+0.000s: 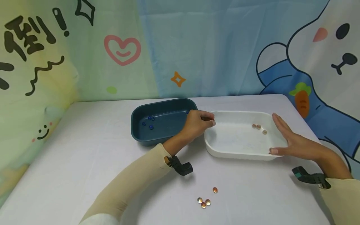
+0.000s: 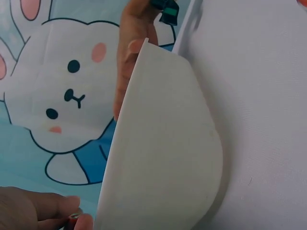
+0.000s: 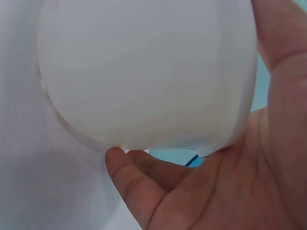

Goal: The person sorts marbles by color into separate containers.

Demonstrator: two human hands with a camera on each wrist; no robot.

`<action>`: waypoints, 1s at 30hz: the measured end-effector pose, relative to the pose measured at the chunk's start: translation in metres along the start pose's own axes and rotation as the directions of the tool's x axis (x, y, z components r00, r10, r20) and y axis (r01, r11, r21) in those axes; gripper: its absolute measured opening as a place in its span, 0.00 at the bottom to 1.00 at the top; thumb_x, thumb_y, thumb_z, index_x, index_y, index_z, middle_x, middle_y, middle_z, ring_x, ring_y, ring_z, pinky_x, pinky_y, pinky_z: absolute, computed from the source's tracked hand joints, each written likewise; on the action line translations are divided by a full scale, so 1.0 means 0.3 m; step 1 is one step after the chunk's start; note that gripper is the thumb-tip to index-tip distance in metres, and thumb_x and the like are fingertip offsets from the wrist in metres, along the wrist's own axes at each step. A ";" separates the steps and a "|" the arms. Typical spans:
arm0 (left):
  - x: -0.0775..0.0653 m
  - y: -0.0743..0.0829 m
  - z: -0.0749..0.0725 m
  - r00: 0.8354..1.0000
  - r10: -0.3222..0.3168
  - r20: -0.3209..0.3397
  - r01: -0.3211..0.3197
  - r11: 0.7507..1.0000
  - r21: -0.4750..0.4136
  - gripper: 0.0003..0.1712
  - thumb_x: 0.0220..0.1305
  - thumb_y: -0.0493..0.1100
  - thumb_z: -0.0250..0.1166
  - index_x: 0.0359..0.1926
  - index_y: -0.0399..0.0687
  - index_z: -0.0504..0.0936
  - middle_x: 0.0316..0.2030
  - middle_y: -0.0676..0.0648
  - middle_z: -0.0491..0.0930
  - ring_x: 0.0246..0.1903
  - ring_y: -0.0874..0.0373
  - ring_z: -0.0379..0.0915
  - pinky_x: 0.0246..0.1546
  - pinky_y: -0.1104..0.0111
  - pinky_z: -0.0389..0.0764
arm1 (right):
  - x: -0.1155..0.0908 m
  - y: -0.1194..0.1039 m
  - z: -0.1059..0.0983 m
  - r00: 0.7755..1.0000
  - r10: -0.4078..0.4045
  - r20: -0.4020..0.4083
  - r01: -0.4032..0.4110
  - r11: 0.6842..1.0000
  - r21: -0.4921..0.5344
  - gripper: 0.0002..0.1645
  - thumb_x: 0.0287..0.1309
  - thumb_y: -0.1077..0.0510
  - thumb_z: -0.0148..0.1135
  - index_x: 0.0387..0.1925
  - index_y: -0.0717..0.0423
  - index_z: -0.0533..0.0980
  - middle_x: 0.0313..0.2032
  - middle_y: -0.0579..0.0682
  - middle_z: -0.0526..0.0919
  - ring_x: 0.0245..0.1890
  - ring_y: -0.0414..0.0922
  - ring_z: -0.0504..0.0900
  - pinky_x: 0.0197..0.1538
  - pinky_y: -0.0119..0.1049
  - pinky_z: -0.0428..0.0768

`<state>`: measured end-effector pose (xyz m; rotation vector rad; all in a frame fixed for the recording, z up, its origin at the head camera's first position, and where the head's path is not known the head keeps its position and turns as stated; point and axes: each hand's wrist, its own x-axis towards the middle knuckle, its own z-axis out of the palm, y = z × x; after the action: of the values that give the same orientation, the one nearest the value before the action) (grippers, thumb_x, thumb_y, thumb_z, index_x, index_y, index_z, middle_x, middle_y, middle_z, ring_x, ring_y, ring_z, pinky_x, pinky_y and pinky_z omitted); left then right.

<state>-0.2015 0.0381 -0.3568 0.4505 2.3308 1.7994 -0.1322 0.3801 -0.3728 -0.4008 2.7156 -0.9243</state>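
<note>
My left hand [image 1: 197,122] is over the gap between the two trays, fingertips at the white tray's left rim. In the left wrist view its thumb and finger pinch a small reddish glass bead [image 2: 74,216], mostly hidden by the fingertips. At the other end, my right hand [image 1: 298,144] holds the white tray [image 1: 233,155], thumb at the front rim and fingers spread along the end wall. Inside the white tray lie 3 pale amber glass beads [image 1: 258,127], towards its right side.
Left of the white tray stands a dark teal tray [image 1: 152,140] with several blue beads [image 1: 151,127] in it. Several amber beads [image 1: 203,205] lie on the white-covered table [image 1: 84,162] near the front. A printed curtain [image 1: 219,47] hangs behind the table.
</note>
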 end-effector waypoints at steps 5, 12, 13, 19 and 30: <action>0.003 -0.004 0.001 1.000 0.016 -0.014 -0.016 1.000 0.015 0.20 0.60 0.29 0.67 0.54 0.32 0.81 0.43 0.43 0.83 0.42 0.60 0.79 0.40 0.75 0.79 | 0.002 -0.002 -0.002 1.000 0.002 0.003 -0.002 1.000 0.009 0.74 0.48 0.49 0.72 0.72 0.33 0.22 0.74 0.48 0.18 0.71 0.65 0.23 0.45 0.80 0.53; -0.002 0.003 0.007 1.000 -0.001 -0.017 0.001 1.000 0.012 0.17 0.60 0.30 0.68 0.51 0.33 0.82 0.45 0.39 0.83 0.40 0.61 0.79 0.41 0.75 0.79 | -0.001 0.001 -0.003 1.000 -0.012 -0.002 0.012 1.000 0.015 0.74 0.49 0.49 0.72 0.72 0.31 0.22 0.73 0.46 0.18 0.71 0.64 0.23 0.45 0.80 0.52; -0.004 0.004 0.007 1.000 -0.002 -0.016 0.003 1.000 0.011 0.16 0.60 0.30 0.68 0.50 0.33 0.83 0.45 0.39 0.83 0.40 0.61 0.80 0.40 0.74 0.79 | -0.001 0.002 -0.003 1.000 -0.011 -0.001 0.011 1.000 0.017 0.74 0.49 0.49 0.72 0.72 0.30 0.22 0.73 0.45 0.18 0.71 0.64 0.23 0.45 0.80 0.52; -0.019 0.006 0.010 1.000 0.004 0.002 -0.004 1.000 -0.027 0.12 0.60 0.32 0.69 0.46 0.36 0.85 0.42 0.44 0.85 0.38 0.64 0.80 0.39 0.74 0.79 | -0.002 0.010 0.000 1.000 -0.007 -0.002 0.007 1.000 0.025 0.74 0.48 0.50 0.72 0.72 0.30 0.22 0.74 0.45 0.18 0.71 0.63 0.23 0.46 0.80 0.51; -0.094 0.025 -0.003 0.986 0.082 0.148 -0.080 0.997 -0.018 0.07 0.60 0.33 0.68 0.41 0.38 0.87 0.36 0.51 0.85 0.35 0.66 0.81 0.38 0.73 0.80 | -0.006 0.000 -0.006 1.000 -0.003 0.005 0.003 0.999 0.052 0.73 0.49 0.50 0.72 0.72 0.29 0.22 0.73 0.43 0.18 0.71 0.62 0.22 0.46 0.81 0.49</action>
<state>-0.1742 0.0295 -0.3509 0.6630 2.2305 1.7474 -0.1309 0.3817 -0.3712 -0.3965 2.6807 -0.9902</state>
